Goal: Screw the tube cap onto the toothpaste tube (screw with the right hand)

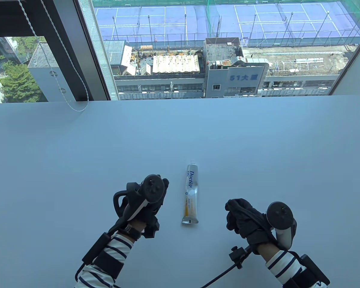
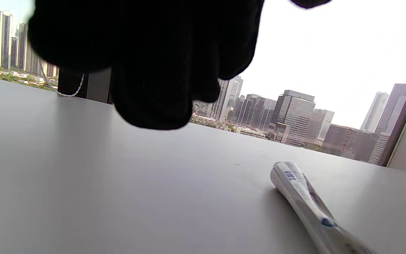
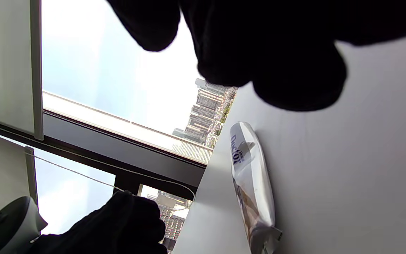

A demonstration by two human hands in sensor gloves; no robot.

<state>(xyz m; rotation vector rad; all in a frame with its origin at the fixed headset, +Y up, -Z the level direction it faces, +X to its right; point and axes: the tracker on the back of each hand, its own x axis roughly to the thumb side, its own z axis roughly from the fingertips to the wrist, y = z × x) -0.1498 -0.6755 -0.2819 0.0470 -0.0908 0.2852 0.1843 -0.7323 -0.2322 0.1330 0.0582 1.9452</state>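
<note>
Smooth, matt white table (image 1: 78, 156). Glossy plastic toothpaste tube (image 1: 190, 195), white with clear crimped end (sheen along its length). Matt black cloth gloves on left hand (image 1: 147, 204) and right hand (image 1: 247, 223). Smooth hard plastic trackers, black and white. Twisted white blind cord (image 1: 63, 90), rough-looking.

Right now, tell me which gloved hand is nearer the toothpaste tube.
The left hand: it sits close beside the toothpaste tube, while the right hand rests farther off.
</note>
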